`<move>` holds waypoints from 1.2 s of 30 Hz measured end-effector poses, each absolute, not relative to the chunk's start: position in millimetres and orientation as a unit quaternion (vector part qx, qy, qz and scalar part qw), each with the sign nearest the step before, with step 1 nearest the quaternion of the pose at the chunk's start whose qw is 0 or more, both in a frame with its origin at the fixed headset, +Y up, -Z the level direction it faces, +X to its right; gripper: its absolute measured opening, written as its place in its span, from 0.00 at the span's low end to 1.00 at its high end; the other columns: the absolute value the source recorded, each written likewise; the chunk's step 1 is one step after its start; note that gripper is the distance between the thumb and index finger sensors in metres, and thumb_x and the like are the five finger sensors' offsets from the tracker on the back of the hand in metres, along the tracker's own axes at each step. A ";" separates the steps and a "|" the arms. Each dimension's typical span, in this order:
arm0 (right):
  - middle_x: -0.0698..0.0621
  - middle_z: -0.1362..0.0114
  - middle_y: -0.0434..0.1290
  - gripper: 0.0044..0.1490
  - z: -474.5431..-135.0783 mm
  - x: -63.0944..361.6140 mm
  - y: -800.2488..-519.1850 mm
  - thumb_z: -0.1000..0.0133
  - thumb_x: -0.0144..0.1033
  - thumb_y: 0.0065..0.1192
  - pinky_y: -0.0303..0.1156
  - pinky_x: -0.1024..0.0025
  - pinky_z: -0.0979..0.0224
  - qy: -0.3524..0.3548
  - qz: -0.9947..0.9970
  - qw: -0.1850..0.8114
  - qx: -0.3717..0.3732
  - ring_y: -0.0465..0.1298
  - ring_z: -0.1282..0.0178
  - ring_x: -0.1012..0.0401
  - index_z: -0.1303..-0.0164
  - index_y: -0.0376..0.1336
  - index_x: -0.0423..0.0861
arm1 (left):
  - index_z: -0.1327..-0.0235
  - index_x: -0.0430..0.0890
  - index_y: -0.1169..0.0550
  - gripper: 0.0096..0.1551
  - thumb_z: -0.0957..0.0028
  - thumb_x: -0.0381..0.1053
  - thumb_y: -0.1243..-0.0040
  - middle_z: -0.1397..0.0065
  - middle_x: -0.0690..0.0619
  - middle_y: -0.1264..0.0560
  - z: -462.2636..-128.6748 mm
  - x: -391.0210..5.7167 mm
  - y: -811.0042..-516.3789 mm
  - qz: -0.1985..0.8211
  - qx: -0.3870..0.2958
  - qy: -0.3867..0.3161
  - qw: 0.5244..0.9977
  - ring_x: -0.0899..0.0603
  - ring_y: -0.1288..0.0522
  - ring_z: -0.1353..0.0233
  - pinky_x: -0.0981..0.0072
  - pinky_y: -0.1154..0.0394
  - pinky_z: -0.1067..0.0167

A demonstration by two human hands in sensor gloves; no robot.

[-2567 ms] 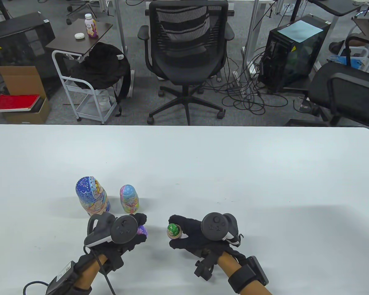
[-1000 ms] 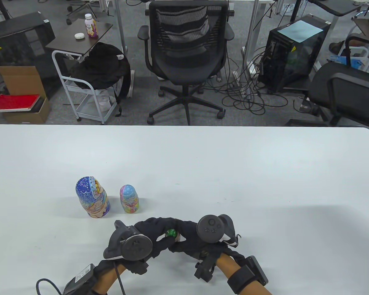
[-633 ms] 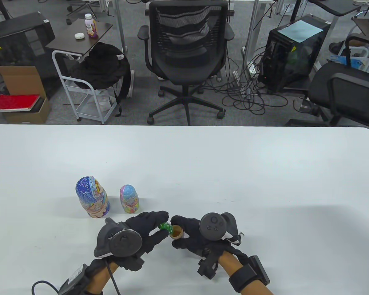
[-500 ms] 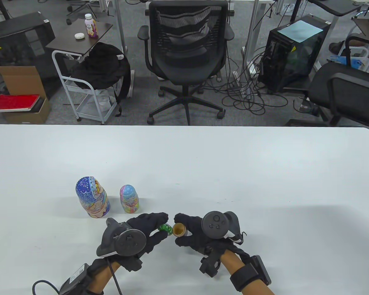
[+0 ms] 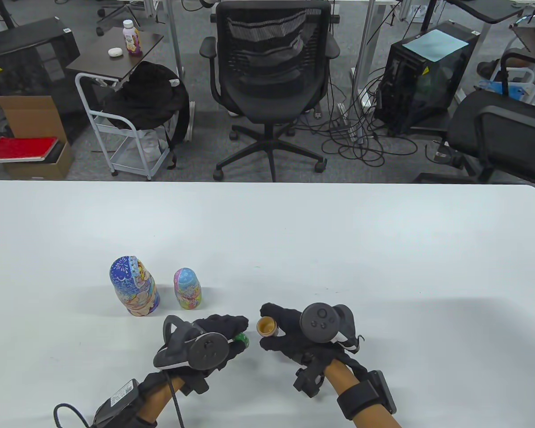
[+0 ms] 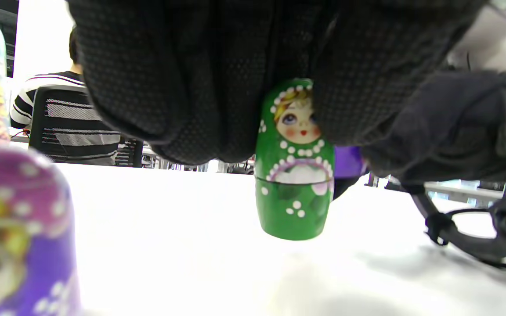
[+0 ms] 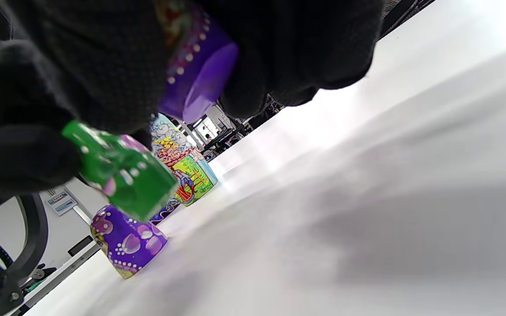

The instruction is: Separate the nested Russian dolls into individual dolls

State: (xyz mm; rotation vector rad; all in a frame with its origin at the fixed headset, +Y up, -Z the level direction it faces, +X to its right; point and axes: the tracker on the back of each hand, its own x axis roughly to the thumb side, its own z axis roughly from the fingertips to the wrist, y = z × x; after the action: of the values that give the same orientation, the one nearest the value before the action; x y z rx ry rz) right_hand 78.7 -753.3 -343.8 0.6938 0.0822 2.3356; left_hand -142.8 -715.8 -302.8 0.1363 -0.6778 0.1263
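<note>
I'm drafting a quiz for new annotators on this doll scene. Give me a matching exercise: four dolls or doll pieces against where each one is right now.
1. green doll
2. purple doll bottom
3. largest blue doll
4. purple doll top

A. stands on the table, farthest left
B. held in the right hand
C. held by the left hand
D. stands on the table near the left hand

Pairs: 1-C, 2-B, 3-A, 4-D

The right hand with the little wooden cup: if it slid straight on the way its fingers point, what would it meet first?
Probably the left hand, which holds the green doll. The right hand and its purple cup half point that way across a small gap; relative height is unclear.
</note>
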 end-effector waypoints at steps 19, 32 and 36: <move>0.41 0.31 0.78 0.51 -342.9 76.7 -753.6 0.55 0.49 0.78 0.74 0.53 0.29 0.034 0.899 0.340 0.273 0.75 0.29 0.44 0.24 0.60 0.42 | 0.28 0.45 0.26 0.37 0.46 0.62 0.34 0.33 0.44 0.19 -307.5 -139.3 -731.5 0.010 0.073 -0.336 0.939 0.38 0.16 0.38 0.56 0.17 0.44; 0.41 0.31 0.78 0.51 -341.4 72.5 -752.4 0.56 0.49 0.78 0.74 0.53 0.29 0.029 0.889 0.363 0.278 0.75 0.29 0.44 0.24 0.60 0.42 | 0.25 0.47 0.28 0.49 0.55 0.73 0.37 0.31 0.44 0.20 -311.6 -203.9 -724.5 -0.064 -0.010 -0.240 0.969 0.37 0.17 0.36 0.55 0.18 0.41; 0.41 0.31 0.78 0.51 -341.6 72.7 -753.1 0.56 0.49 0.78 0.74 0.53 0.29 0.026 0.888 0.364 0.280 0.75 0.29 0.44 0.24 0.60 0.42 | 0.29 0.47 0.26 0.40 0.51 0.66 0.33 0.36 0.48 0.17 -319.5 -203.7 -736.8 -0.050 -0.021 -0.230 0.972 0.41 0.15 0.40 0.58 0.17 0.44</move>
State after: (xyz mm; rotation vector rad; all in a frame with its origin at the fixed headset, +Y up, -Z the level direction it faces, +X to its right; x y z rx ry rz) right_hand 72.7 -753.1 -341.6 0.7209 0.0657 2.2836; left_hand -203.7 -736.8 -319.5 -0.0419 -0.4650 -0.1002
